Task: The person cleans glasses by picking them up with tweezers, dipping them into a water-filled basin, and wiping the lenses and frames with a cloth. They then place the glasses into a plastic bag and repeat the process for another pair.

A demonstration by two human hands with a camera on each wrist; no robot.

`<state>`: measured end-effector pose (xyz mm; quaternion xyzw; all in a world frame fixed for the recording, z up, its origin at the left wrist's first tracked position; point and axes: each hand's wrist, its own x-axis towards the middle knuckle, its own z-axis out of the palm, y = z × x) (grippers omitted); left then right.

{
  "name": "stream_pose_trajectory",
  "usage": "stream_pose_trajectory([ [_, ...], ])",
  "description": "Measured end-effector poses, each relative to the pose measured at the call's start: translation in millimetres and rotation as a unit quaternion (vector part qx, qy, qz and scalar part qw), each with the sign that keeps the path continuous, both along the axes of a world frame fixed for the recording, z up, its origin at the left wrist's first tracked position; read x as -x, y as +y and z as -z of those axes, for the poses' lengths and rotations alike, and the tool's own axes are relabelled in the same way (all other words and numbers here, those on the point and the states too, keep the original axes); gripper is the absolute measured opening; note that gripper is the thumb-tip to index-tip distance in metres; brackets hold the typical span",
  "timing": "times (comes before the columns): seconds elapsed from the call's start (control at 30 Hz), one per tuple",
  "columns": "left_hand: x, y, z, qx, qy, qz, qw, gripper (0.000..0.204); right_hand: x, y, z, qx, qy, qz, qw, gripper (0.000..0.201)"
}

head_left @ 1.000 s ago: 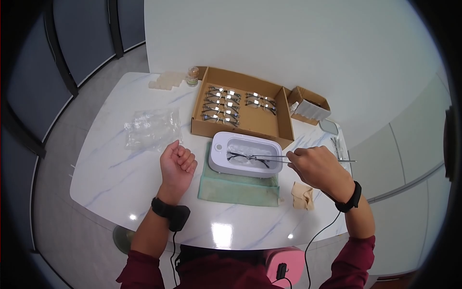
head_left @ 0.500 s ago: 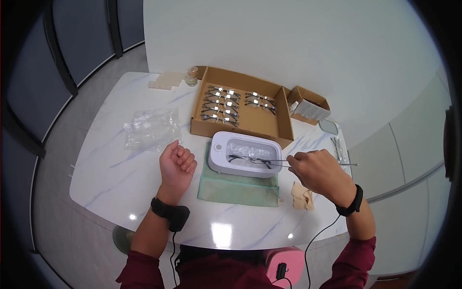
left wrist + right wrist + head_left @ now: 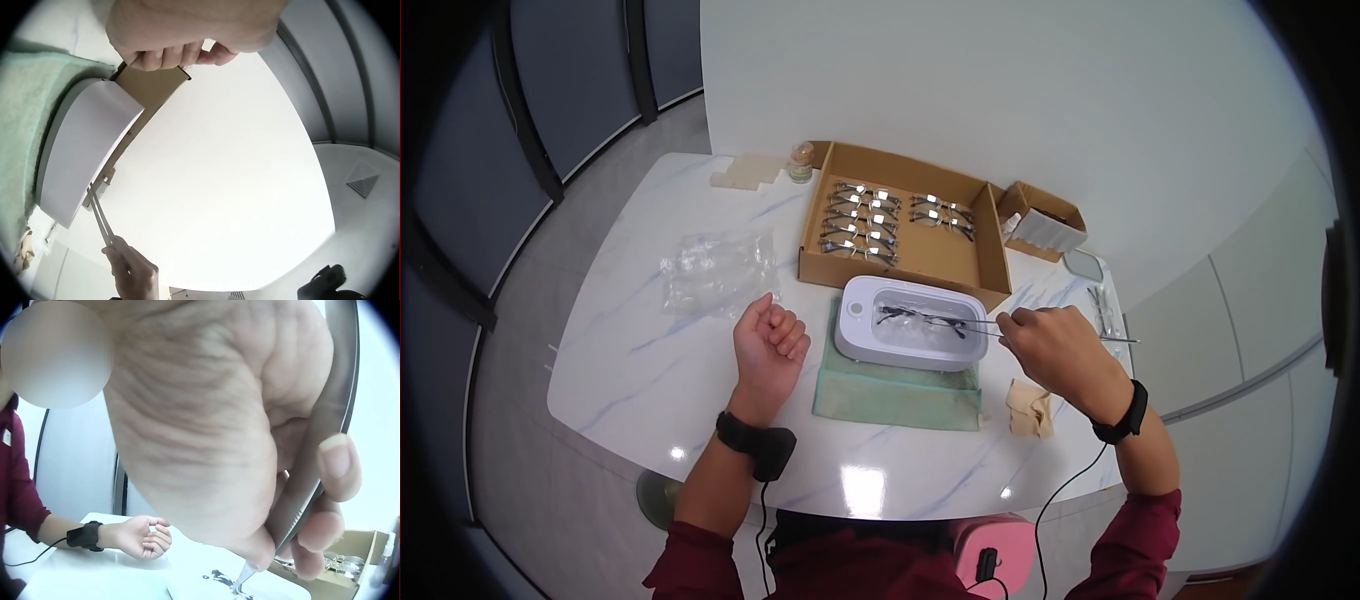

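My right hand (image 3: 1055,352) pinches a pair of long metal tweezers (image 3: 100,215), whose back end sticks out past the knuckles. The tweezers reach over the right rim of a white cleaning basin (image 3: 870,345) to dark-framed eyeglasses (image 3: 892,314) lying in its water. In the right wrist view the fingers wrap the tweezers close up, with the tips right at the frame. My left hand (image 3: 772,342) rests idle left of the basin, palm up, fingers loosely curled and holding nothing.
Behind the basin stands a cardboard box (image 3: 905,270) with rows of eyeglasses. A green towel (image 3: 895,400) lies under the basin, a beige cloth (image 3: 1030,408) to its right. A clear plastic bag (image 3: 720,270) lies at left; a smaller box (image 3: 1045,228) stands at back right.
The eyeglasses have shifted toward the back of the basin with the tweezers at them, and the water looks stirred. My right hand has moved only slightly; the left keeps its place.
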<state>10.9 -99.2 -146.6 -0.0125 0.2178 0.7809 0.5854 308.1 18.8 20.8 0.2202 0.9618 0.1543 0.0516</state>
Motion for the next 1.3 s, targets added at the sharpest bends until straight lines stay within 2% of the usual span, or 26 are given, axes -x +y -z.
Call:
stream_pose_trajectory([
  [0.2, -2.4, -0.3, -4.8, 0.013, 0.008, -0.003, 1.000, 0.041, 3.4, -14.1, -15.9, 0.024, -0.023, -0.023, 0.999, 0.017],
  [0.43, -0.8, -0.4, -3.9, 0.012, 0.008, -0.002, 1.000, 0.042, 6.4, 6.8, -5.6, 0.027, -0.008, -0.027, 0.999, 0.019],
  [0.6, 1.4, 0.2, -1.0, 0.004, 0.001, 0.001, 1.000, 0.043, 4.9, 11.2, 1.2, 0.018, -0.005, 0.016, 1.000, 0.015],
  [0.73, 0.8, 0.1, 3.9, -0.014, -0.004, 0.001, 1.000, 0.036, 4.8, -4.0, -8.2, 0.006, -0.015, -0.007, 1.000, 0.017],
  [0.83, -1.6, 0.3, -3.8, 0.012, 0.008, 0.000, 1.000, 0.043, 5.7, -11.8, -15.9, 0.025, -0.024, -0.016, 0.999, 0.016],
  [1.03, -1.0, -0.1, -4.9, 0.016, 0.002, -0.006, 1.000, 0.042, 8.1, 1.0, -12.8, 0.028, -0.006, -0.021, 0.999, 0.009],
  [1.27, 1.1, -0.2, -1.1, 0.006, 0.008, -0.004, 1.000, 0.041, 8.5, 13.7, -3.6, 0.031, -0.004, 0.011, 0.999, 0.011],
  [1.3, 1.4, 0.0, 0.4, -0.002, 0.002, -0.004, 1.000, 0.039, 8.1, 13.2, -2.7, 0.033, -0.014, 0.027, 0.999, 0.017],
])
